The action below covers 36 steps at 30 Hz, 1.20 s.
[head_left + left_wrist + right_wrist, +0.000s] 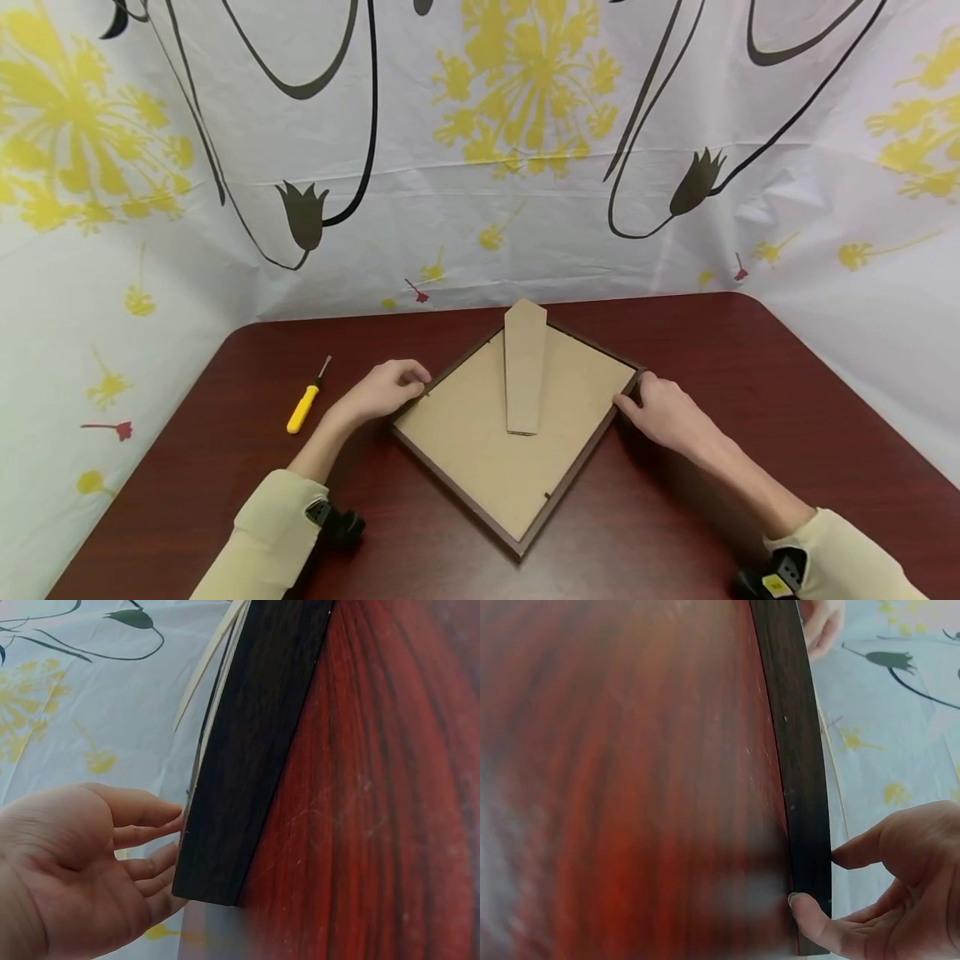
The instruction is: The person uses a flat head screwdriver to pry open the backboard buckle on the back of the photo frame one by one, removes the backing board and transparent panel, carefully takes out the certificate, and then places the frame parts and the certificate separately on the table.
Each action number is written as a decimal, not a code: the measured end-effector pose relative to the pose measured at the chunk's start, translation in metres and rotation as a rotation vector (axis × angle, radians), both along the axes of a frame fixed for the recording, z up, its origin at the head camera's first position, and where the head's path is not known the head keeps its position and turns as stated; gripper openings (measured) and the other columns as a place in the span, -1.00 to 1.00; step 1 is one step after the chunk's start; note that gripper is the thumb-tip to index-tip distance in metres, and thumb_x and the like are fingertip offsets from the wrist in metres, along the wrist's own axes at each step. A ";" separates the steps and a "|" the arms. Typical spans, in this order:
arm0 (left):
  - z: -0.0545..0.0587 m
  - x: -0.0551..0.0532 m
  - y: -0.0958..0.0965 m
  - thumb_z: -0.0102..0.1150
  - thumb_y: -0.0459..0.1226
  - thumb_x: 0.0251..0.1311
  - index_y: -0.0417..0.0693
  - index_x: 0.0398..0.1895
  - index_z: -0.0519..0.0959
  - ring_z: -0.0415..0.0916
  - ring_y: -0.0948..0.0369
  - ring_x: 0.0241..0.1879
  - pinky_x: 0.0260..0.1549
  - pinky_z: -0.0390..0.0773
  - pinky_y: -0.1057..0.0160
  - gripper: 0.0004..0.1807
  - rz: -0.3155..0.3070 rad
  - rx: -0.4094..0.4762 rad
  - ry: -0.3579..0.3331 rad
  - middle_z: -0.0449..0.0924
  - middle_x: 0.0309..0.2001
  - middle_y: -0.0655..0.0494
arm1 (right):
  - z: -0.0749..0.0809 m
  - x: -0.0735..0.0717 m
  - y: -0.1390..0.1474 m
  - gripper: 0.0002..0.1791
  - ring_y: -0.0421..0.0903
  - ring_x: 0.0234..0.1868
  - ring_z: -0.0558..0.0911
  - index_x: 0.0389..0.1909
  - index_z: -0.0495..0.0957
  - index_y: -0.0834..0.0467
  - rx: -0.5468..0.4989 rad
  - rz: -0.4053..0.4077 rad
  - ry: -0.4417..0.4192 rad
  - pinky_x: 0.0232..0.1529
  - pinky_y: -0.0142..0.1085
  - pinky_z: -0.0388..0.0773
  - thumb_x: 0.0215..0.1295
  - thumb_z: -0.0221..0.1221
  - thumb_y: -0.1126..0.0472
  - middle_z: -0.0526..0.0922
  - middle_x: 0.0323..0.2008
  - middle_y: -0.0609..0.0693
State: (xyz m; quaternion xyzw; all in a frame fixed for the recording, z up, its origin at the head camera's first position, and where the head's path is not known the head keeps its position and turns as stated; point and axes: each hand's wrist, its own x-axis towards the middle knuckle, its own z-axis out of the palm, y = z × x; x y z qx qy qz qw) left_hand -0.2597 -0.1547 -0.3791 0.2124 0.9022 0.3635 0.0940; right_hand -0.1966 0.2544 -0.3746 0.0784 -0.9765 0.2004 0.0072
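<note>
A brown picture frame (465, 492) lies back side up on the table, turned so one corner points toward me. Its tan backing board (465, 417) carries a cardboard easel stand (525, 367), whose top end reaches the far corner. My left hand (386, 387) holds the frame near its left corner with curved fingers. In the left wrist view, the left fingertips (169, 817) meet the dark frame side, and part of them is hidden behind it. My right hand (663, 408) grips the right corner; the right wrist view shows a fingertip (806, 911) wrapped over the frame's side.
A yellow-handled screwdriver (303, 407) lies on the dark red table (315, 500), left of my left hand. A white patterned cloth (480, 208) hangs behind the table and along both sides. Small dark tabs (547, 496) show along the frame's inner edge.
</note>
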 end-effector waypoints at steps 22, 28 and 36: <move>0.010 0.034 0.007 0.12 -0.32 0.44 -0.39 0.21 0.42 0.60 0.17 -0.45 -0.32 0.62 0.18 -0.61 -0.173 -0.037 -0.177 0.62 -0.23 -0.02 | -0.003 -0.044 0.002 -0.44 -0.10 -0.65 0.63 0.28 0.16 0.59 -0.155 0.141 -0.172 -0.09 0.02 0.59 0.56 -0.02 0.20 0.61 -0.63 0.00; 0.011 0.046 0.010 0.15 -0.31 0.42 -0.38 0.21 0.41 0.62 0.17 -0.51 -0.30 0.60 0.19 -0.59 -0.121 -0.048 -0.186 0.62 -0.29 0.02 | -0.003 -0.053 0.002 -0.27 -0.09 -0.59 0.64 0.41 -0.02 0.64 -0.162 0.152 -0.186 0.00 0.08 0.56 0.57 0.02 0.16 0.62 -0.48 0.07; 0.007 0.032 0.016 0.15 -0.29 0.41 -0.38 0.16 0.47 0.56 0.17 -0.56 -0.40 0.58 0.21 -0.63 -0.063 -0.037 -0.105 0.63 -0.31 0.01 | -0.001 -0.030 -0.006 -0.43 -0.15 -0.59 0.63 0.25 0.25 0.58 -0.147 0.169 -0.172 -0.18 -0.07 0.62 0.52 0.08 0.17 0.61 -0.48 0.00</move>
